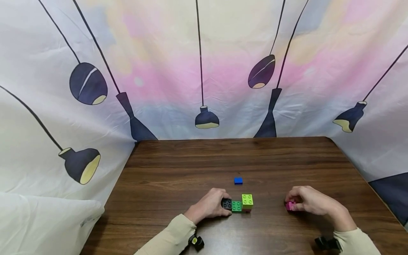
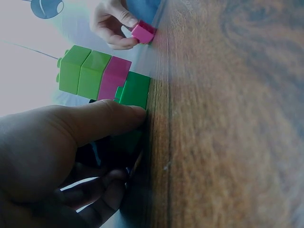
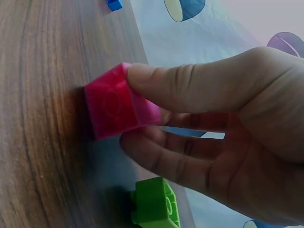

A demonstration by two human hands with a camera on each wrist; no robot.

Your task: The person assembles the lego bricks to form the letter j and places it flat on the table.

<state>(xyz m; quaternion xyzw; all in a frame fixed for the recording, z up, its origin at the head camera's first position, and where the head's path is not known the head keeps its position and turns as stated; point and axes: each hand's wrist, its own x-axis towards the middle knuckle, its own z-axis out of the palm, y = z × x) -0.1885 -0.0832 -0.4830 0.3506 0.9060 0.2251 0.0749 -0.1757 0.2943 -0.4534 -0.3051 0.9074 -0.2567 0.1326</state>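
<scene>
My left hand grips the left end of a joined row of toy building bricks, its thumb and fingers on either side of the black brick. Right of that sits a green brick, then a taller stack topped by a lime brick. In the left wrist view, that stack shows two lime layers over a pink brick. Over to the right, my right hand pinches a separate pink brick between thumb and fingers, low at the tabletop, its hollow underside facing the right wrist camera.
A loose blue brick lies beyond the joined row. In the right wrist view, another lime brick lies near my right hand. The brown wooden table ends at a printed cloth at the back.
</scene>
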